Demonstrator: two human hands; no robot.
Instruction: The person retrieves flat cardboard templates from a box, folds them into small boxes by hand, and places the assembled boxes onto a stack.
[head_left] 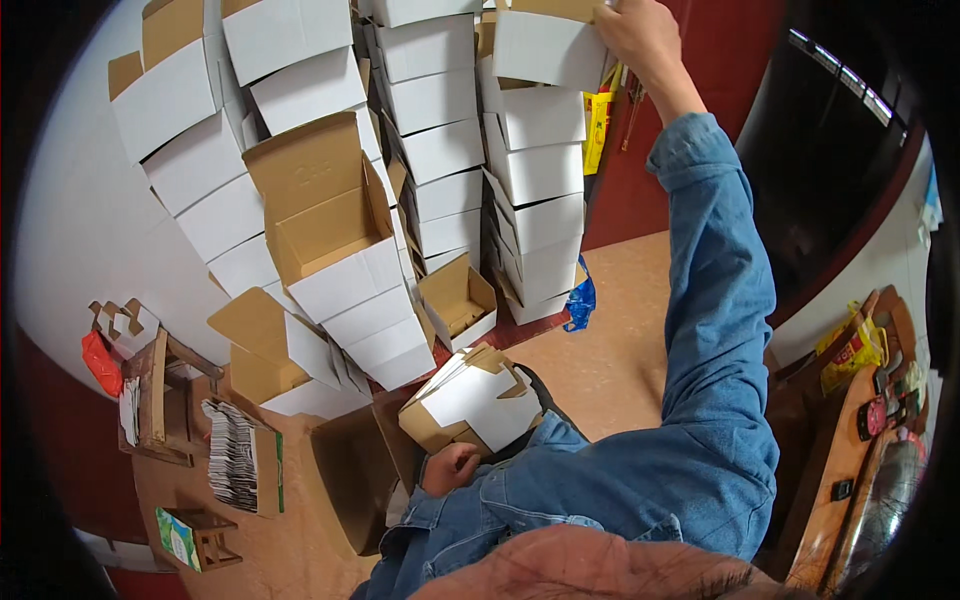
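Observation:
My right hand reaches up to the far right stack, its fingers closed at the right edge of the top white cardboard box. That box sits tilted on the boxes below it. My left hand lies low, with curled fingers, beside the lower edge of a bundle of flattened white-and-brown cartons on my lap. Whether anything is inside its fingers is hidden. Ahead, a white box with a raised brown lid tops a middle stack. A small box stands with its brown inside showing.
Tall stacks of white boxes fill the far side. At left are an opened box, a carton of upright flat sheets and a wooden stool. A large brown carton stands beside my lap; a wooden cabinet is at right.

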